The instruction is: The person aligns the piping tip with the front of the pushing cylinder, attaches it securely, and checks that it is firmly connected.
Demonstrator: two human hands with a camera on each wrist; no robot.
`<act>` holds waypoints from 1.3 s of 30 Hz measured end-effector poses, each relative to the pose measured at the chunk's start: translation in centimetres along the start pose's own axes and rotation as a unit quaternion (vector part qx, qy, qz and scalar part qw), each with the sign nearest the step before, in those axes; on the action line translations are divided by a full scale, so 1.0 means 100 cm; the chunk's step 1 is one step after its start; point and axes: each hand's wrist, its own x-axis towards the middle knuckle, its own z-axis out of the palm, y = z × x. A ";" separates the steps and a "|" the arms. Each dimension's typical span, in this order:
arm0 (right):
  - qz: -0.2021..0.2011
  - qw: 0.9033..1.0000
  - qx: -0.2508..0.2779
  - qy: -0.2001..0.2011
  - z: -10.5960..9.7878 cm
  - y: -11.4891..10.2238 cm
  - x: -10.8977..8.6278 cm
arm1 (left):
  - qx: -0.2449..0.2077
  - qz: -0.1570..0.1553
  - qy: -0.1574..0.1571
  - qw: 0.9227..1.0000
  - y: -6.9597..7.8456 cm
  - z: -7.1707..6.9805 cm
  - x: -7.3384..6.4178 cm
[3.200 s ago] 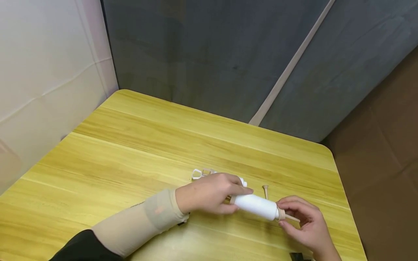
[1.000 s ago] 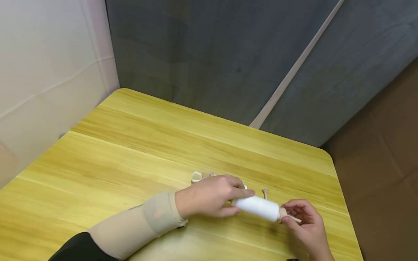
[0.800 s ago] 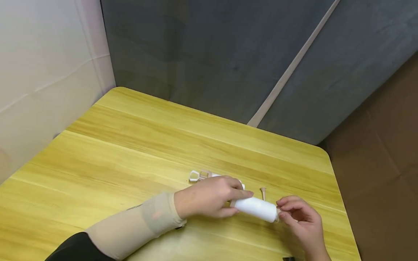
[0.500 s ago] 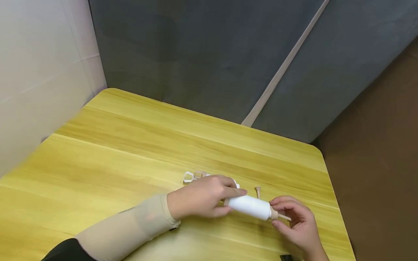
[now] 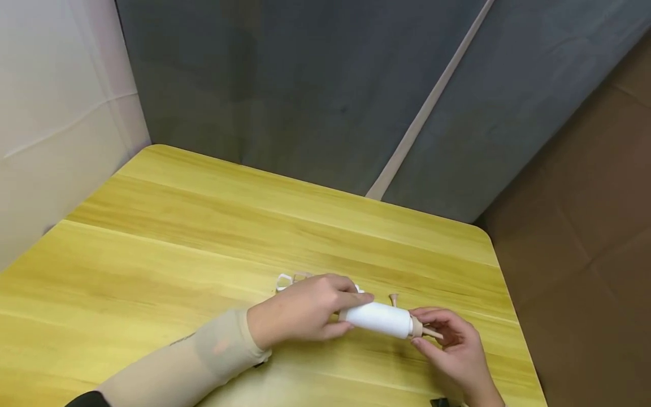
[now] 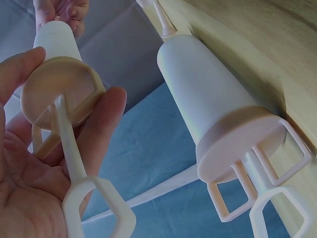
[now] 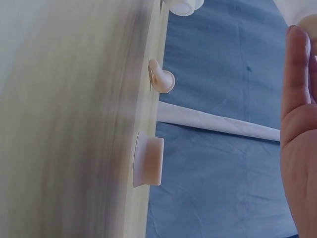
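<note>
My left hand (image 5: 305, 314) holds a white syringe-like tube (image 5: 378, 319) by its beige flanged end, just above the table. In the left wrist view this flange (image 6: 54, 87) has square finger loops, and a white plunger rod (image 6: 72, 144) with a hexagonal ring sticks out of it. At the tube's other end, my right hand (image 5: 452, 345) pinches the collar of a beige nozzle (image 5: 417, 328) between thumb and fingers. Its thin tip points right, towards the palm. A second, similar white syringe (image 6: 203, 84) lies on the table behind my left hand, mostly hidden in the head view.
A loose beige nozzle (image 5: 394, 299) rests on the wooden table (image 5: 203, 237) beyond the tube. In the right wrist view a short beige cap-like piece (image 7: 149, 161) sits near that nozzle. Grey cloth (image 5: 305, 85) hangs behind the table, brown cloth (image 5: 574, 237) at its right.
The right fingers have shifted around the nozzle collar, covering the tip for a moment and then showing it again. The left hand keeps its grip. The head view has swung slightly right.
</note>
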 end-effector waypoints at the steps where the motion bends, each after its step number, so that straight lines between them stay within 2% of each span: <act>1: 0.001 1.000 -0.003 -0.001 0.000 0.000 0.000 | -0.001 0.000 0.001 1.000 0.000 0.000 -0.001; 9: -0.022 1.000 0.003 -0.009 -0.004 0.001 0.009 | -0.005 -0.006 0.012 1.000 -0.002 -0.003 -0.001; 24: 0.028 1.000 -0.012 -0.007 -0.001 0.001 0.010 | -0.002 -0.010 0.006 1.000 -0.005 -0.002 -0.004; 35: 0.030 0.999 -0.006 -0.011 -0.003 0.006 0.011 | 0.011 0.001 0.004 1.000 -0.006 0.002 -0.003; 39: -0.012 1.000 -0.004 -0.006 -0.003 0.012 0.013 | 0.008 -0.001 0.005 1.000 -0.007 0.004 -0.004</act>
